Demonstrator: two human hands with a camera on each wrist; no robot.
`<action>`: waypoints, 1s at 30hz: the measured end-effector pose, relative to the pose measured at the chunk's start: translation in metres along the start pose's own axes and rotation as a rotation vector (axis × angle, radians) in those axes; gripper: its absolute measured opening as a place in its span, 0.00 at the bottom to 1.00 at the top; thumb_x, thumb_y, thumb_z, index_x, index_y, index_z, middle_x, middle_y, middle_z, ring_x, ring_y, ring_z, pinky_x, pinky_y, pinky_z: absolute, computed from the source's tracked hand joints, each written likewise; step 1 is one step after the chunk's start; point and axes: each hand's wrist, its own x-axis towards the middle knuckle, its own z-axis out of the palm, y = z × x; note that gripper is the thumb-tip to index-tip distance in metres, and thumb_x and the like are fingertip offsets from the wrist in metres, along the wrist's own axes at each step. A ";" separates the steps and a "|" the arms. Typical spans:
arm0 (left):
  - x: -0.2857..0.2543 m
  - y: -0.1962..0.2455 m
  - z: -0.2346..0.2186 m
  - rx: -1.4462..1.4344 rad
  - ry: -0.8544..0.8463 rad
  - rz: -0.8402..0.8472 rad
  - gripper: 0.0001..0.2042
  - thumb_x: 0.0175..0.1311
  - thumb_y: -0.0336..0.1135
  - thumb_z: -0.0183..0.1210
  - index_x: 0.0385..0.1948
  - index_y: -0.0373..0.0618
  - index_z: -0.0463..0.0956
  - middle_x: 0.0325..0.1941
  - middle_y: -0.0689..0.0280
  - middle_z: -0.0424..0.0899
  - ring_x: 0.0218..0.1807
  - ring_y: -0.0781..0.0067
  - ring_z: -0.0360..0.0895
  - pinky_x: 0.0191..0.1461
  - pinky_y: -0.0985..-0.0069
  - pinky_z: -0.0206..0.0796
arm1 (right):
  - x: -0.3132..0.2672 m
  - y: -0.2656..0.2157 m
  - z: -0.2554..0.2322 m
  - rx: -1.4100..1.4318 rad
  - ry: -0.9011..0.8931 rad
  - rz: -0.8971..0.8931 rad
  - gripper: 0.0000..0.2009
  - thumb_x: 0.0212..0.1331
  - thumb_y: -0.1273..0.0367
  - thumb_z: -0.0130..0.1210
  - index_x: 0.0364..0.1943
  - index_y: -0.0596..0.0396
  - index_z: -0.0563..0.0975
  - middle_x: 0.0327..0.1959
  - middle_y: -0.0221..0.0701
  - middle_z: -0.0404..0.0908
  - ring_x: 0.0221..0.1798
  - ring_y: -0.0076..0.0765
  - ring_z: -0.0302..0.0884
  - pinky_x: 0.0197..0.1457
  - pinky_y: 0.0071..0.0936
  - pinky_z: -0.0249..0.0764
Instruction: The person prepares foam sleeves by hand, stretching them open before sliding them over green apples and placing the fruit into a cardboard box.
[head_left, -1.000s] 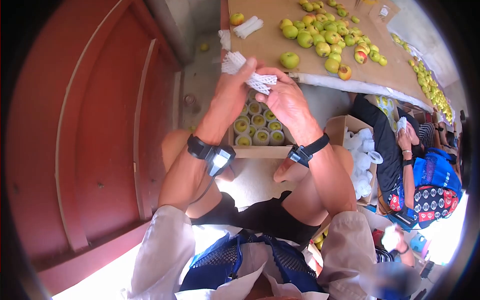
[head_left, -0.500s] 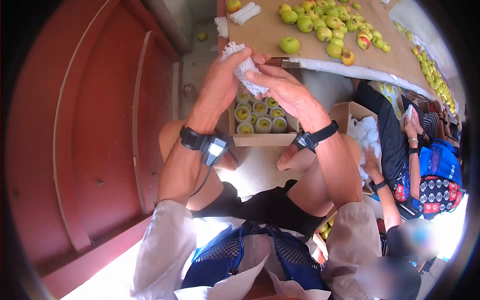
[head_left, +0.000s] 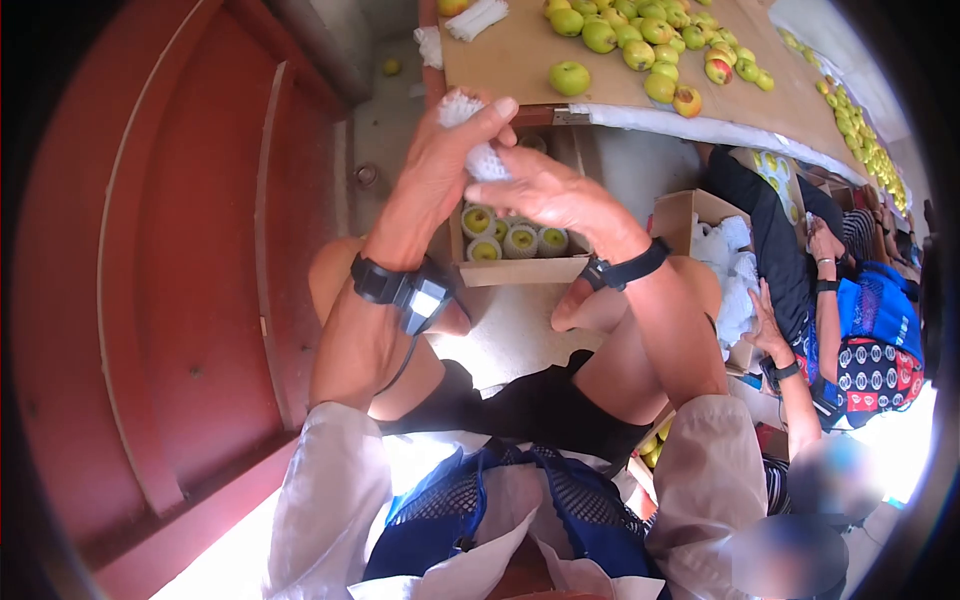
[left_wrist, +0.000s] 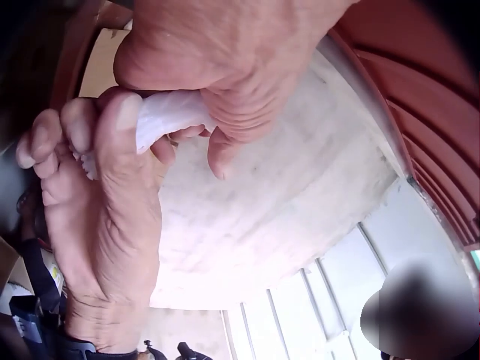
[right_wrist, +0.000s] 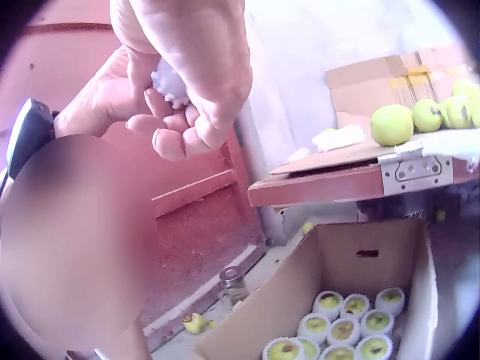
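Both hands are raised in front of the body, near the table's front corner, with a white foam fruit net (head_left: 486, 162) between them. My left hand (head_left: 445, 145) grips its upper end, the thumb laid across it. At the lower end, my right hand (head_left: 550, 190) wraps its fingers and thumb round the net. The left wrist view shows a smooth stretch of the foam net (left_wrist: 174, 118) between the two hands. Its frilled end pokes out from the fingers in the right wrist view. Most of the net is hidden by the hands.
Below stands a cardboard box (head_left: 525, 272) of green apples in foam nets. Loose apples (head_left: 650, 35) and a bundle of white nets (head_left: 477, 18) lie on the cardboard-topped table (head_left: 510, 75). At right, another person's hand (head_left: 765, 325) reaches by a box of nets. A red door (head_left: 200, 250) stands left.
My right hand has closed further round the net's lower end, hiding mesh that showed earlier. Another person's arm has come in at the right beside the box of nets.
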 end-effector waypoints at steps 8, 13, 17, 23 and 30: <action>-0.010 0.000 0.025 0.094 0.038 0.165 0.19 0.81 0.48 0.48 0.30 0.46 0.70 0.20 0.71 0.69 0.31 0.73 0.78 0.35 0.76 0.65 | 0.014 0.024 0.014 -0.649 0.308 0.074 0.14 0.55 0.61 0.60 0.39 0.58 0.82 0.36 0.49 0.85 0.41 0.57 0.86 0.43 0.45 0.82; -0.024 0.011 0.041 -0.047 -0.084 0.217 0.26 0.81 0.58 0.40 0.23 0.49 0.61 0.16 0.75 0.56 0.20 0.78 0.56 0.28 0.76 0.53 | 0.016 0.028 0.023 -0.707 0.549 -0.028 0.09 0.48 0.63 0.62 0.19 0.52 0.83 0.23 0.43 0.83 0.31 0.55 0.84 0.35 0.48 0.79; -0.041 0.016 0.042 -0.156 -0.212 0.135 0.28 0.79 0.63 0.36 0.20 0.53 0.56 0.15 0.78 0.49 0.20 0.81 0.42 0.28 0.77 0.40 | 0.012 0.040 0.032 -0.688 0.584 -0.216 0.08 0.46 0.65 0.62 0.19 0.54 0.82 0.22 0.45 0.82 0.29 0.57 0.83 0.33 0.49 0.77; -0.026 0.010 0.027 -0.277 -0.113 -0.008 0.24 0.80 0.58 0.42 0.24 0.53 0.58 0.18 0.76 0.52 0.24 0.80 0.47 0.36 0.76 0.50 | 0.013 0.035 0.043 -0.459 0.406 0.161 0.11 0.48 0.67 0.59 0.25 0.63 0.84 0.28 0.55 0.83 0.37 0.60 0.86 0.41 0.48 0.81; -0.027 0.005 0.025 0.163 -0.038 0.197 0.23 0.68 0.35 0.65 0.58 0.35 0.69 0.29 0.71 0.72 0.37 0.75 0.70 0.56 0.70 0.66 | 0.000 0.005 0.041 -0.334 0.368 0.249 0.14 0.50 0.67 0.56 0.35 0.66 0.84 0.33 0.53 0.85 0.42 0.58 0.86 0.45 0.48 0.80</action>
